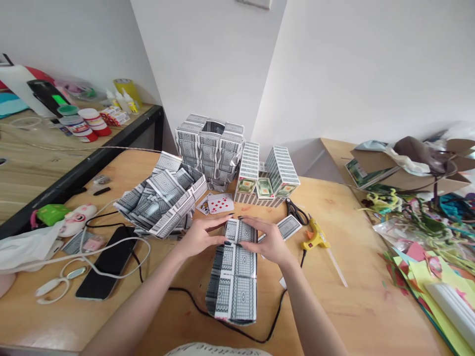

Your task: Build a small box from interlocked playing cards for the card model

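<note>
A long block made of glued playing cards (233, 279), grey backs outward, lies on the wooden table (352, 306) in front of me, pointing away. My left hand (198, 237) grips its far end from the left. My right hand (269, 242) grips the same end from the right. Fingers of both hands curl over the block's top edge. Loose face-up cards (217, 203) lie just beyond my hands.
A collapsed card structure (163, 200) lies to the left, a card tower (210, 148) and card-box house (267, 175) at the back. Scissors (297, 211) and a yellow glue gun (315, 238) lie right of my hands, its black cord (208, 309) looping near me. A phone (107, 262) rests left; craft paper (426, 247) right.
</note>
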Action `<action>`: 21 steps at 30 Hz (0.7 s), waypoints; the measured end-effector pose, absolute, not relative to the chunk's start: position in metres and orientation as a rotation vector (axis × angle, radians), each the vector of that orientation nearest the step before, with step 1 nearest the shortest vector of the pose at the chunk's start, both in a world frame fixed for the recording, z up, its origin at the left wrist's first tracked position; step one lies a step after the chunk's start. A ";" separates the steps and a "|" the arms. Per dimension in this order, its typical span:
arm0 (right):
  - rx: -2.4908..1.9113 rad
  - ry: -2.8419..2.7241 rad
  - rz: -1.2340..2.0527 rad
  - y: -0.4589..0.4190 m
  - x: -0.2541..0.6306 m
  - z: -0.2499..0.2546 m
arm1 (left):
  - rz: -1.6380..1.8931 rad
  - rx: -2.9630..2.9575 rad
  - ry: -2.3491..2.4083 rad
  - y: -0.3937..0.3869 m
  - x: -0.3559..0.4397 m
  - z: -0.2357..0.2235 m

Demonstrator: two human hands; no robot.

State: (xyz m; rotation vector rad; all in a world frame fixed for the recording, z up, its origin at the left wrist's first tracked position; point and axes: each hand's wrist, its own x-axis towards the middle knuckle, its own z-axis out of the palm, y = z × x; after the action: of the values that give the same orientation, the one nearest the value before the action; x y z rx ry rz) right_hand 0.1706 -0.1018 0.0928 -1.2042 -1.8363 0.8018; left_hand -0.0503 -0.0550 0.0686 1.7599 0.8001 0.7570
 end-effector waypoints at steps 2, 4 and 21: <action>-1.204 -1.829 0.802 -0.101 0.171 0.092 | 0.736 1.817 0.802 -0.056 -0.050 0.072; -1.207 -1.827 0.804 -0.101 0.171 0.091 | 0.703 1.862 0.806 -0.058 -0.050 0.076; -1.253 -1.192 0.954 -0.116 0.140 0.054 | 0.760 1.851 0.784 -0.076 -0.029 0.064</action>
State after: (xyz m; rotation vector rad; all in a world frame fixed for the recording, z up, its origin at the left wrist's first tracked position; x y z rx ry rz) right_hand 0.1397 -0.1156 0.0543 -1.2534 -1.1923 0.9540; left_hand -0.0294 -0.0756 0.0636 1.8514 0.7842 0.7603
